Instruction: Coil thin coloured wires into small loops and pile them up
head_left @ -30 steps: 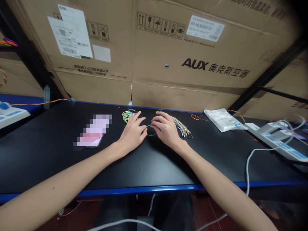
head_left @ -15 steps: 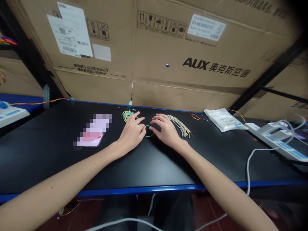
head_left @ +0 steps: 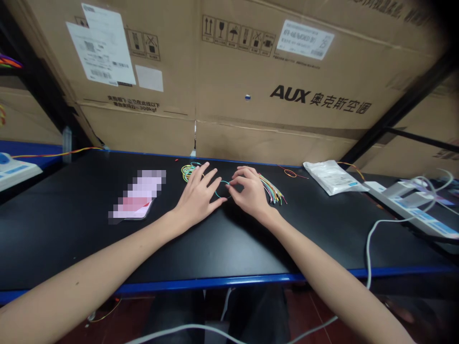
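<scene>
A thin teal wire (head_left: 216, 194) curves in a loop between my two hands, low over the black tabletop. My right hand (head_left: 248, 190) pinches this wire between thumb and fingers. My left hand (head_left: 197, 197) is open, its fingers spread and its thumb reaching toward the loop; whether the thumb touches the wire I cannot tell. Partly hidden behind my left fingers lie coiled yellow and teal wires (head_left: 186, 173). A bundle of straight multicoloured wires (head_left: 273, 188) with dark tips rests just right of my right hand.
A phone (head_left: 143, 196), partly pixelated, lies at left on the black table (head_left: 215, 253). Farther right are an orange wire loop (head_left: 290, 173), a white plastic packet (head_left: 332, 177) and a power strip (head_left: 412, 210) with white cables. A large cardboard box (head_left: 229, 95) stands behind the table.
My left fingers have spread apart and the left thumb has stretched out toward the loop. My right hand has drawn slightly rightward, still pinching the teal wire.
</scene>
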Demonstrator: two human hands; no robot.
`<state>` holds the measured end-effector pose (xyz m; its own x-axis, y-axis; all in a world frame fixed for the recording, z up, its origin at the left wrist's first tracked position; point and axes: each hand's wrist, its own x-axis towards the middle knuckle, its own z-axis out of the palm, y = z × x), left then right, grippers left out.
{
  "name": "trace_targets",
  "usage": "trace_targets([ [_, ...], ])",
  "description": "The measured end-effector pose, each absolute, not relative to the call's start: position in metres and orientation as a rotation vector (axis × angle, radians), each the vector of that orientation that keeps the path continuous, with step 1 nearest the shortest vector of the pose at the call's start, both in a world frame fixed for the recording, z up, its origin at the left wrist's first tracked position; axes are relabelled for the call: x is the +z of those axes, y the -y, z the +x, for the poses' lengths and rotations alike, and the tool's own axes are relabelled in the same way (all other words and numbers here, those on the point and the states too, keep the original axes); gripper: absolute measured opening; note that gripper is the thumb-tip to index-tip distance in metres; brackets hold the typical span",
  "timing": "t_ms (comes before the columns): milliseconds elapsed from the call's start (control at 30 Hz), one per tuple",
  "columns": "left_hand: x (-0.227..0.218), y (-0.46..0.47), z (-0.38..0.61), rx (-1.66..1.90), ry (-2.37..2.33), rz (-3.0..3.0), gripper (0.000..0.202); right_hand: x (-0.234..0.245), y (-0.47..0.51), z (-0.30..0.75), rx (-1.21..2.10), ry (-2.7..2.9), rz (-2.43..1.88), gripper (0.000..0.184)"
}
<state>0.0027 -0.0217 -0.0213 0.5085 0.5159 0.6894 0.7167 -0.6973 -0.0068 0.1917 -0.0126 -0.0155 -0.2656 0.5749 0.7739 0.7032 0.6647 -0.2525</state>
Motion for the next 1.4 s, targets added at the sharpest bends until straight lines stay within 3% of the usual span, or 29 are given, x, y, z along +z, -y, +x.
trace_targets([
  [433, -0.023, 0.019, 0.001, -1.013, 0.93, -2.528, 0.035, -0.016, 0.012, 0.193, -0.056, 2.082, -1.076, 0.009],
  [733, -0.025, 0.016, -0.001, -1.065, 0.91, -2.538, 0.033, -0.004, 0.012, 0.198, 0.355, 2.156, -1.086, 0.021],
  [867, -0.024, 0.017, 0.001, -1.089, 0.981, -2.51, 0.03, -0.004, 0.011, 0.201, 0.225, 2.101, -1.073, 0.014],
  [1000, -0.024, 0.018, 0.001, -1.138, 1.034, -2.489, 0.031, -0.008, 0.01, 0.201, 0.073, 2.036, -1.027, 0.039],
  [1100, -0.024, 0.018, 0.002, -1.147, 1.038, -2.497, 0.032, -0.01, 0.01, 0.2, 0.052, 2.057, -1.011, 0.048],
  [1400, -0.024, 0.022, 0.007, -1.136, 1.012, -2.529, 0.031, -0.011, 0.013, 0.197, 0.026, 2.075, -1.099, 0.048],
])
